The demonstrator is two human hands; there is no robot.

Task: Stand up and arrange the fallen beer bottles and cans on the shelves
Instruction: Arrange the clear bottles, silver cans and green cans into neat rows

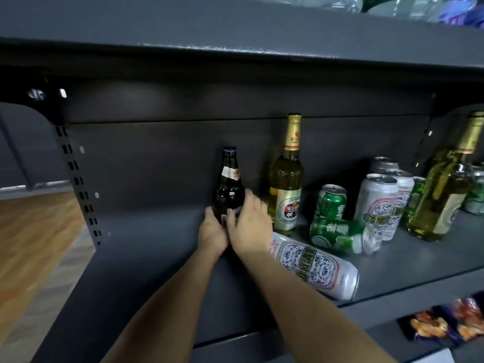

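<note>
A dark brown beer bottle (229,179) stands upright on the grey shelf (146,258). My left hand (212,231) and my right hand (250,224) both wrap around its lower body. To the right stands a tall pale-gold bottle (286,184). A white can with blue pattern (314,268) lies on its side near the shelf's front edge. A green can (340,235) lies fallen behind it. An upright green can (330,201), two upright white cans (378,203) and another tall golden bottle (445,189) stand further right.
The upper shelf (235,30) overhangs closely and carries plastic bottles. Snack packets (445,320) sit on the lower shelf at the right. The shelf's left upright (78,184) has slotted holes; beyond it lies wooden floor (34,244).
</note>
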